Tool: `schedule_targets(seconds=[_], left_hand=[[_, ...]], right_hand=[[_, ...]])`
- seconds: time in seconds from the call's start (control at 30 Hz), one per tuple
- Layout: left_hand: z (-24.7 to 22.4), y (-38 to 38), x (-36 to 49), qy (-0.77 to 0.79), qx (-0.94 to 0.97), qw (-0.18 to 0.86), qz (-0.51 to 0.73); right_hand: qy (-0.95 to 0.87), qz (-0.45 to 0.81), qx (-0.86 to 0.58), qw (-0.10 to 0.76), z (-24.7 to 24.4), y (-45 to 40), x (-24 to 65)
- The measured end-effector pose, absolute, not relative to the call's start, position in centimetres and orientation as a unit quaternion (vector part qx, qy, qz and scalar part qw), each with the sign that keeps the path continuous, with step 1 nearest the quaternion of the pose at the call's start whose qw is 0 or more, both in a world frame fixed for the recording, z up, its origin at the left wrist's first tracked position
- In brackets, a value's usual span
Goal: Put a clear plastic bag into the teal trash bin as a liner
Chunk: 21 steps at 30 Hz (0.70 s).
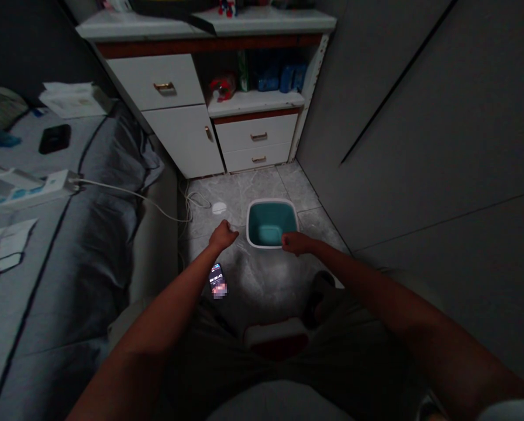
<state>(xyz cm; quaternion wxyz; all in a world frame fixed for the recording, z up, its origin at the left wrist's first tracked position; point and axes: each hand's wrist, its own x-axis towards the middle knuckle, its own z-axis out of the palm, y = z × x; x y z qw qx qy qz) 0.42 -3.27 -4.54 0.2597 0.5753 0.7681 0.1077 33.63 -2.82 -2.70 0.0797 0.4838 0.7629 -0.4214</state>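
Observation:
My left hand is closed, held above the floor just left of a small teal bin with a pale rim. A faint thin line shows between that hand and the bin; I cannot tell whether it is a thread or a floor joint. My right hand is also closed, its curled fingers overlapping the near right corner of the bin's rim. Whether it grips the rim or hangs above it is unclear. The bin stands upright, and no contents can be made out inside. A lit phone lies below my left hand.
Behind the bin stands a white cabinet with drawers. A bed bearing a power strip is on the left, its cable trailing to the floor. A grey panel wall closes the right side. A white piece lies on the tiles.

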Motion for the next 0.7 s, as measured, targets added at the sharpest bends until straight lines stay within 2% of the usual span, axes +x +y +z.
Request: schedule_targets(seconds=[0.17,0.33,0.53,0.7], left_hand=[[-5.5,-2.7,0.4,0.721,0.538,0.372,0.229],[-5.2,-2.5,0.9,0.682,0.549,0.417,0.246],[-4.4,-2.6,1.4,0.656,0.557,0.442,0.253],[-3.7,-2.8,1.7,0.635,0.563,0.465,0.254]], right_hand=[[0.752,-0.467,0.461,0.062,1.6,-1.1,34.3],[0.742,-0.495,0.451,0.034,7.4,3.7,34.3],[0.748,-0.436,0.494,-0.081,12.8,11.6,32.9],[0.711,-0.346,0.570,-0.221,12.8,15.9,31.2]])
